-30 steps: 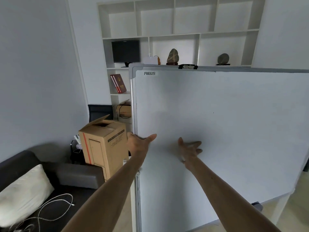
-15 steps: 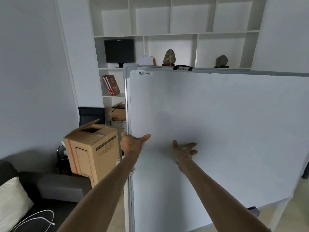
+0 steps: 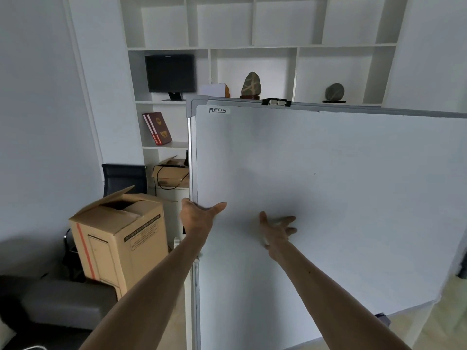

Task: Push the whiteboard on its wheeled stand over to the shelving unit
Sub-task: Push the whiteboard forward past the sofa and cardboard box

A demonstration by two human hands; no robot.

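My left hand (image 3: 198, 218) gripped the grey metal edge of the large white whiteboard (image 3: 328, 198), thumb stretched across the front face and the fingers wrapped behind the frame, out of sight. My right hand (image 3: 276, 229) lay just to the right of it, spread flat with the palm pressed against the board's blank surface. The board stood directly ahead of both hands, leaning a little in the view, its top rail crossing the lower tier of the white open-cubby shelving unit (image 3: 252, 49) beyond it. I judged the unit was near but not yet reached.

To do this push well, I reckoned I should drive through the frame hand more than the flat palm, since the panel could flex or swing on its mount. Both hands sat toward the left end, so I expected the stand to yaw unless I corrected. The wheels were not visible, so I could not tell how they pointed.

Left of my left hand stood a tall brown cardboard box (image 3: 121, 243) with an open flap, near the board's edge; behind it was a black chair (image 3: 123, 178). I thought it best to keep the left corner clear of both and slow before the shelves.
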